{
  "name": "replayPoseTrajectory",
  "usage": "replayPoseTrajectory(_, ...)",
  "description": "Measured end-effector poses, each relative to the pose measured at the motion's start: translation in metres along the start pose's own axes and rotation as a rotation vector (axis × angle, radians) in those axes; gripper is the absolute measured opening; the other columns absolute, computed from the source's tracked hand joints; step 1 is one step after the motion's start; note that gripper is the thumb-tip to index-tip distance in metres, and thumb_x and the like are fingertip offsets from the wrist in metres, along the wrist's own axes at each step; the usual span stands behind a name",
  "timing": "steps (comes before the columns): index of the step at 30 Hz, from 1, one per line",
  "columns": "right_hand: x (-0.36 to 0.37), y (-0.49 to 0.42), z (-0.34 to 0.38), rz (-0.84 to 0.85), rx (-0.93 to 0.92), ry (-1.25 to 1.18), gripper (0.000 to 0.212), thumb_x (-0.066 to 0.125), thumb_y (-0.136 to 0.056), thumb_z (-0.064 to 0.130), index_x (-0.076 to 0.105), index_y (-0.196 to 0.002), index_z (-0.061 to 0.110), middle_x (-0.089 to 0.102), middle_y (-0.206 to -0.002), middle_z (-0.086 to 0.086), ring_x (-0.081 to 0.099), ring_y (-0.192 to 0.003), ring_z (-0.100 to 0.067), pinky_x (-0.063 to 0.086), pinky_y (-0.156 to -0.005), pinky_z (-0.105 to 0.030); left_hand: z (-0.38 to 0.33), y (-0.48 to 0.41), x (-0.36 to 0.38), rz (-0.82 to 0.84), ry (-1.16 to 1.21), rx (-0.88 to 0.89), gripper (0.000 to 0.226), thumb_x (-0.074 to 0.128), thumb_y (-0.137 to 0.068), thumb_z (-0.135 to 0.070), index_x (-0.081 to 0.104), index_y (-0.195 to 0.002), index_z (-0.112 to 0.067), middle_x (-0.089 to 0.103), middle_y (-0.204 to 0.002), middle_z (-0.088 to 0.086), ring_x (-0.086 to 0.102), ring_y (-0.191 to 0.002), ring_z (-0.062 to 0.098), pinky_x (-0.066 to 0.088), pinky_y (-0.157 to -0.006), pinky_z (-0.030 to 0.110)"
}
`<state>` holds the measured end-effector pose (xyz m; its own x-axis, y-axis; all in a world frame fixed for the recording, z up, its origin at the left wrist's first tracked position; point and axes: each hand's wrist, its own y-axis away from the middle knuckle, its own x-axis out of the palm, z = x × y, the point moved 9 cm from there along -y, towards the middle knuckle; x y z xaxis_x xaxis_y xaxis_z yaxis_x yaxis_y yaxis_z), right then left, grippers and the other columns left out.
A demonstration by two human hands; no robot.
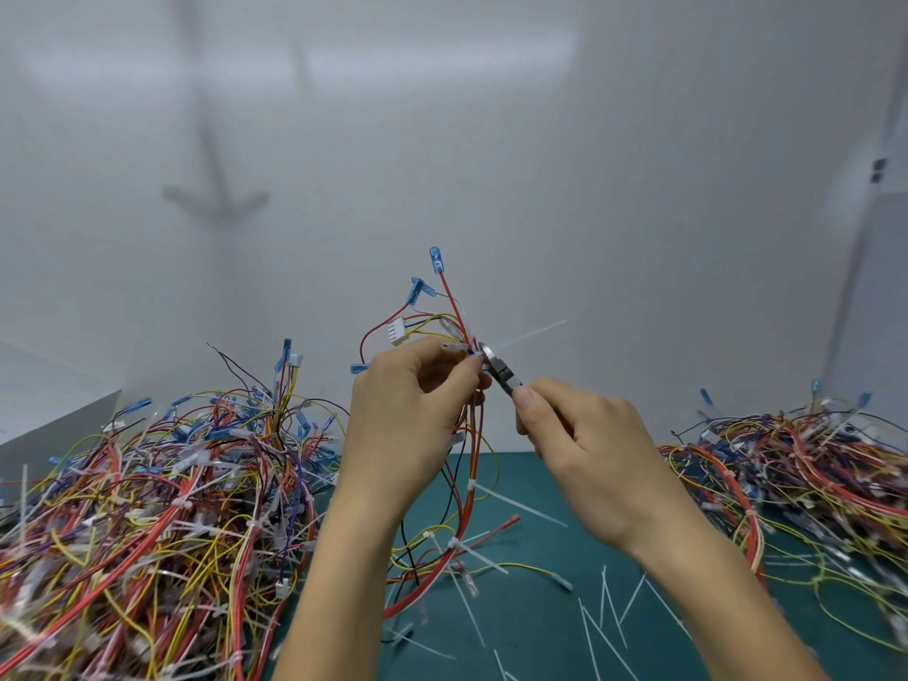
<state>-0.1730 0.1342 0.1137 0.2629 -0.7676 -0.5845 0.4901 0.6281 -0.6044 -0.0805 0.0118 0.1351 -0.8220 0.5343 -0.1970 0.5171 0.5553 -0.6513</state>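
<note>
My left hand (412, 410) is raised in front of me with its back to the camera. Its fingers are curled round the wire harness (472, 435) where the wires bunch together, just below the blue terminals (435, 260) and the white connector (395, 331). My right hand (584, 444) comes in from the right with the thumb on top, gripping small cutters (498, 368). Their metal head sits right against the bundle at my left fingertips. A thin white cable tie tail (530, 334) sticks out up and to the right from that spot.

The rest of the harness hangs down between my forearms and trails onto the green surface (540, 607). The blades seem to be at the tie, but my fingertips and the wires cover the meeting point. The cutter handles are almost wholly buried in my right hand.

A left pile of harnesses (147, 508) and a right pile (810, 474) flank me, both blurred and cut off by the frame edges. Loose tie offcuts (604, 626) lie on the surface beside my right forearm.
</note>
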Motion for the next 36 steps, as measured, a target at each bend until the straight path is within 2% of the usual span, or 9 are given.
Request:
replayPoseTrajectory(6,0.001,0.001,0.000,0.016,-0.002,-0.010,0.040,0.034,-0.096,0.049,0.048,-0.067,0.026,0.048,-0.057,0.000,0.042,-0.056,-0.010,0.034,-0.060,-0.030,0.000,-0.001,0.000,0.016,-0.018,0.002,0.014,0.066,-0.092,-0.018,0.073,-0.081,-0.025,0.075,-0.076,-0.009,0.072,-0.071,0.004,0.054,-0.065,0.012)
replayPoseTrajectory(11,0.002,0.001,-0.001,0.027,0.004,-0.002,0.044,0.033,-0.096,0.050,0.050,-0.069,0.021,0.050,-0.059,-0.005,0.042,-0.059,-0.014,0.031,-0.057,-0.030,0.000,-0.001,0.000,0.027,-0.022,0.014,0.014,0.065,-0.092,-0.017,0.073,-0.083,-0.024,0.075,-0.075,-0.009,0.071,-0.070,0.003,0.053,-0.064,0.012)
replayPoseTrajectory(17,0.002,0.001,-0.002,0.017,0.016,-0.031,0.046,0.035,-0.099,0.048,0.054,-0.070,0.017,0.055,-0.063,-0.010,0.048,-0.060,-0.020,0.041,-0.063,-0.040,0.002,-0.001,0.000,0.029,-0.006,0.008,0.013,0.065,-0.092,-0.016,0.073,-0.084,-0.023,0.075,-0.076,-0.009,0.072,-0.071,0.003,0.052,-0.062,0.011)
replayPoseTrajectory(20,0.006,0.000,-0.008,0.030,0.078,-0.154,0.047,0.039,-0.103,0.042,0.060,-0.070,0.015,0.059,-0.063,-0.012,0.056,-0.059,-0.028,0.051,-0.061,-0.045,0.004,-0.002,0.001,0.040,0.012,-0.001,0.012,0.065,-0.092,-0.016,0.074,-0.086,-0.020,0.075,-0.078,-0.010,0.071,-0.072,0.003,0.052,-0.066,0.010)
replayPoseTrajectory(23,0.013,0.000,-0.018,0.074,0.196,-0.315,0.050,0.039,-0.104,0.041,0.063,-0.071,0.013,0.059,-0.057,-0.007,0.057,-0.049,-0.021,0.053,-0.053,-0.041,0.006,-0.002,0.001,0.048,0.013,-0.013,0.013,0.064,-0.093,-0.016,0.074,-0.085,-0.020,0.075,-0.079,-0.010,0.072,-0.074,0.005,0.054,-0.069,0.013)
replayPoseTrajectory(25,0.019,0.000,-0.023,0.117,0.266,-0.425,0.051,0.040,-0.104,0.042,0.066,-0.072,0.012,0.062,-0.058,-0.004,0.059,-0.051,-0.020,0.054,-0.053,-0.038,0.008,-0.002,-0.001,0.030,0.011,-0.028,0.015,0.063,-0.093,-0.017,0.074,-0.083,-0.022,0.075,-0.080,-0.008,0.072,-0.076,0.006,0.055,-0.068,0.016)
replayPoseTrajectory(30,0.016,-0.002,-0.023,0.070,0.276,-0.549,0.043,0.063,-0.085,0.057,0.069,-0.086,0.014,0.074,-0.077,0.001,0.065,-0.061,-0.014,0.061,-0.068,-0.043,0.010,-0.001,-0.004,-0.014,0.128,-0.085,0.018,0.062,-0.094,-0.014,0.074,-0.084,-0.025,0.077,-0.083,-0.006,0.072,-0.081,0.007,0.056,-0.067,0.018)
replayPoseTrajectory(32,0.011,-0.002,-0.020,0.032,0.226,-0.507,0.030,0.079,-0.079,0.046,0.067,-0.085,0.019,0.073,-0.077,0.006,0.066,-0.067,-0.014,0.061,-0.072,-0.044,0.012,0.000,-0.002,-0.013,0.239,-0.129,0.019,0.061,-0.094,-0.009,0.073,-0.086,-0.021,0.077,-0.084,-0.004,0.073,-0.082,0.011,0.055,-0.066,0.017)
replayPoseTrajectory(36,0.004,-0.004,-0.017,-0.045,0.189,-0.429,0.026,0.086,-0.072,0.029,0.063,-0.084,0.021,0.072,-0.078,0.006,0.070,-0.075,-0.020,0.059,-0.075,-0.047,0.014,0.003,0.005,0.009,0.447,-0.228,0.013,0.065,-0.090,-0.004,0.075,-0.088,-0.012,0.077,-0.086,0.008,0.073,-0.078,0.016,0.057,-0.067,0.019)
